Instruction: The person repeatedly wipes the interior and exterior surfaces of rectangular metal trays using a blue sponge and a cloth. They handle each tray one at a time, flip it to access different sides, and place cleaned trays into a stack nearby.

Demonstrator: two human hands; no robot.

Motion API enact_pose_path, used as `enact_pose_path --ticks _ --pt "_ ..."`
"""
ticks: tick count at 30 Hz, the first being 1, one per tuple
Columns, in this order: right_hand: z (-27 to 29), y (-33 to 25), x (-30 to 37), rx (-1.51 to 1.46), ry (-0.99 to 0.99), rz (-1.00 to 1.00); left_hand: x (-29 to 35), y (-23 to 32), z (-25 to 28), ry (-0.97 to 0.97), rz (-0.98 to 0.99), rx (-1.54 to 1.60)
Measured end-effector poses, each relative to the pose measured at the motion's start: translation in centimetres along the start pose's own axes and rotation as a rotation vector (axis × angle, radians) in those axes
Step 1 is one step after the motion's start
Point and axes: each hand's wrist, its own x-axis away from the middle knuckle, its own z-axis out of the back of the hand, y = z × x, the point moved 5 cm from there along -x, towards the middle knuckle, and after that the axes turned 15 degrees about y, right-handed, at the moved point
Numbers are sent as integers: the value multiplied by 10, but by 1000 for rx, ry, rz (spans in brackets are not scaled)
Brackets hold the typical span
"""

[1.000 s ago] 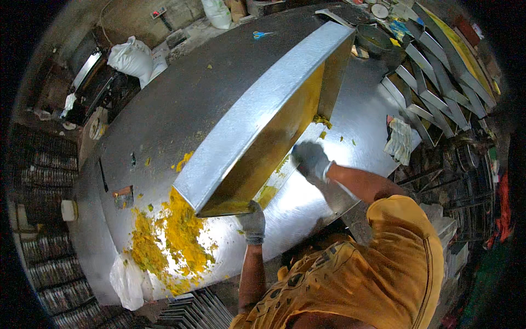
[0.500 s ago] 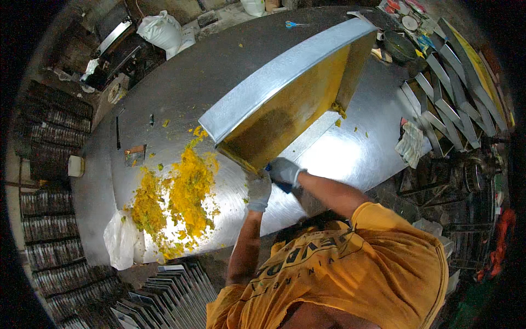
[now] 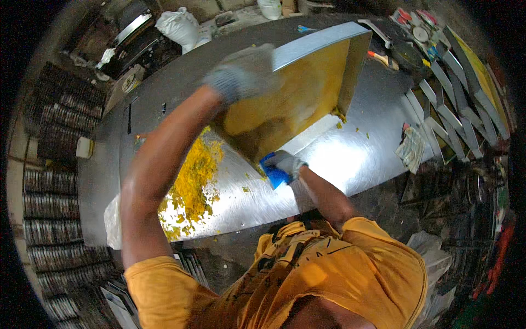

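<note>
A large metal tray (image 3: 323, 82), smeared yellow inside, stands tilted on the steel table (image 3: 350, 159). My left hand (image 3: 246, 74), in a grey glove and blurred, grips the tray's raised left side. At the tray's lowest corner, my gloved right hand (image 3: 287, 164) holds a blue scraper (image 3: 274, 176). A heap of yellow crumbly stuff (image 3: 192, 181) lies on the table just left of that corner, partly hidden by my left forearm.
Several empty metal trays (image 3: 466, 88) lean in a row at the right. Racks of stacked trays (image 3: 49, 142) fill the left side. A white sack (image 3: 178, 24) sits at the far edge, a white bag (image 3: 112, 219) hangs at the near edge, and a crumpled cloth (image 3: 411, 148) lies on the right.
My left hand has gone from the tray's low corner up to its raised side. My right hand now shows a blue scraper at that corner.
</note>
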Motion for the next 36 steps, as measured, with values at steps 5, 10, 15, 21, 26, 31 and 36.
enact_pose_path --ticks 5,10,15,21,26,31,36 --pt "117 15 70 -871 209 -501 -3 -6 8 44 218 139" --pt "229 102 160 -694 730 -441 114 -49 60 373 430 265" --pt "243 49 150 -251 700 -399 262 -46 -57 668 769 428" --pt "137 -25 60 391 527 136 317 43 -202 862 1059 587" --pt "9 -56 80 679 -3 188 347 89 -230 719 1369 825" --pt "72 -40 32 794 253 279 408 110 -308 453 1023 319" --pt "134 100 -37 747 762 -146 404 122 -328 264 819 20"
